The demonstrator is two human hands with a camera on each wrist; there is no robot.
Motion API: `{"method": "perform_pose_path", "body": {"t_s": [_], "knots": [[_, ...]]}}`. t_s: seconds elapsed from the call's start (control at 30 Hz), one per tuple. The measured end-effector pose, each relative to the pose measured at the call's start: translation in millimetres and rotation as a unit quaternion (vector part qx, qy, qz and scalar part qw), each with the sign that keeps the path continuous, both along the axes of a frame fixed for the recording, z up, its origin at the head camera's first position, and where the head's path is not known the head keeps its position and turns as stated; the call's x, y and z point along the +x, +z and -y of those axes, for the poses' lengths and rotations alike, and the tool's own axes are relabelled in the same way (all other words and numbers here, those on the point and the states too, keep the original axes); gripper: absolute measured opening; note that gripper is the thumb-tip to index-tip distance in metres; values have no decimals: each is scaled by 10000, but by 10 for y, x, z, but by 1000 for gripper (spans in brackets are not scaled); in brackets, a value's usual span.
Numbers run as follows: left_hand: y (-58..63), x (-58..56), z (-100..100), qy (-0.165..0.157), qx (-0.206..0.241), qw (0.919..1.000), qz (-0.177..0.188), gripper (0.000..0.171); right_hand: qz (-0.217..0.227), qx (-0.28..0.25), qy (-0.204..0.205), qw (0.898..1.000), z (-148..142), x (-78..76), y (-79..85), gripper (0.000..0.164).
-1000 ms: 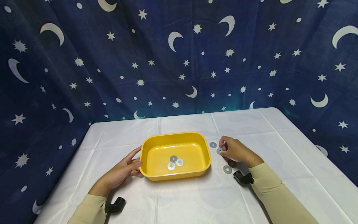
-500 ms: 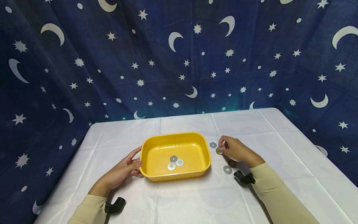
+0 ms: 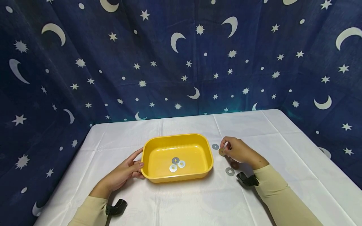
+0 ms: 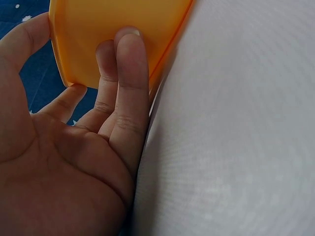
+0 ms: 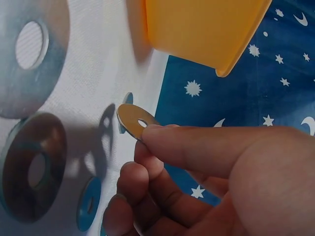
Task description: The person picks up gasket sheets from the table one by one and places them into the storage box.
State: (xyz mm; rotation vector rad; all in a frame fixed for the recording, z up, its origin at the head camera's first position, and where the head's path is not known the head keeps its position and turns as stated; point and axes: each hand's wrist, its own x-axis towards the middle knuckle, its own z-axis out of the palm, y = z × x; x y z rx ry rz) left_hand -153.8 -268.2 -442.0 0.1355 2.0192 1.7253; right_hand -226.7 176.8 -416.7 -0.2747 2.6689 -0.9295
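A yellow tray (image 3: 177,179) sits on the table with several flat metal washers (image 3: 173,168) in it, lying together on its floor. My left hand (image 3: 124,172) holds the tray's left end, thumb at the rim and other fingers against the outer wall (image 4: 83,54). To the right of the tray, my right hand (image 3: 238,151) pinches a washer (image 5: 130,118) between thumb and fingertips. That washer is tilted and clear of the cloth, its face tinted golden. Loose washers lie close by: one beyond the fingertips (image 3: 215,146), one nearer the wrist (image 3: 230,171), and a shadowed one (image 3: 234,164) beneath the hand.
White cloth (image 3: 192,204) covers the table. A dark blue curtain (image 3: 158,91) with moons and stars hangs behind and along the sides. Black straps with camera mounts (image 3: 116,207) sit on both wrists.
The pinched washer has tilted, its face going from silver to golden. My right hand has shifted very slightly left. The left hand and tray stay where they were.
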Motion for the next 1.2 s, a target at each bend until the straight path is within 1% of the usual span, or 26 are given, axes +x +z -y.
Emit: {"method": "perform_pose_path", "body": {"t_s": [0.1, 0.23, 0.33, 0.57, 0.83, 1.2], "knots": [[1, 1, 2, 27, -34, 10000, 0, 76, -96, 67, -23, 9999, 8, -4, 22, 11], [1, 1, 0, 72, -103, 9999, 14, 77, -135, 71, -65, 9999, 15, -10, 53, 20], [1, -2, -5, 86, -123, 9999, 16, 76, -219, 19, -45, 9997, 11, -10, 75, 24], [-3, -5, -5, 44, -76, 10000, -5, 76, -662, -114, 62, 9977, 11, 2, 118, 18], [-5, -8, 1, -31, -4, 10000, -36, 75, -867, -277, -39, 9958, 28, 37, 184, 21], [15, 7, -9, 49, -102, 9999, 0, 76, -1241, -392, -15, 9915, 89, 128, 278, 20]]}}
